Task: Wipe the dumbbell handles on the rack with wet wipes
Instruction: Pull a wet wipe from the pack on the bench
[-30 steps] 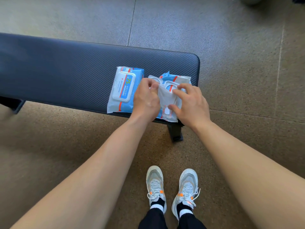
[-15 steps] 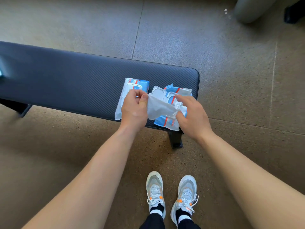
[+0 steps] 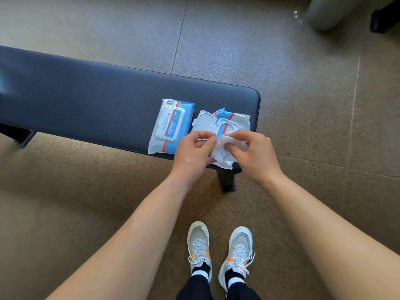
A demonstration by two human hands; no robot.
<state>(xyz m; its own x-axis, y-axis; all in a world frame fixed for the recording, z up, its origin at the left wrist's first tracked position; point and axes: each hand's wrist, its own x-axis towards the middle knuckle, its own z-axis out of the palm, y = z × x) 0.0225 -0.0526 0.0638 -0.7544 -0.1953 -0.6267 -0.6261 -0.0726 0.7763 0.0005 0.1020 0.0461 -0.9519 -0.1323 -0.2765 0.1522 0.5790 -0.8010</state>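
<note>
Now | left hand (image 3: 192, 152) and right hand (image 3: 257, 156) both pinching wipe (image 3: 223, 153) between them, equally near, over bench (image 3: 86, 100) front edge | open pack (image 3: 229, 122) lying at bench end | dumbbells not showing

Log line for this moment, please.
left hand: pinches wet wipe | right hand: pinches wet wipe | open pack: on bench | closed pack: beside it

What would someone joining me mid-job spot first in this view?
The left hand and the right hand meet over the near edge of the bench and pinch a white wipe between them. Just behind them, on the bench's right end, two blue-and-white packs lie side by side: the open pack with its lid flipped open, and the closed pack to its left. Grey shoes stand on the floor below.
</note>
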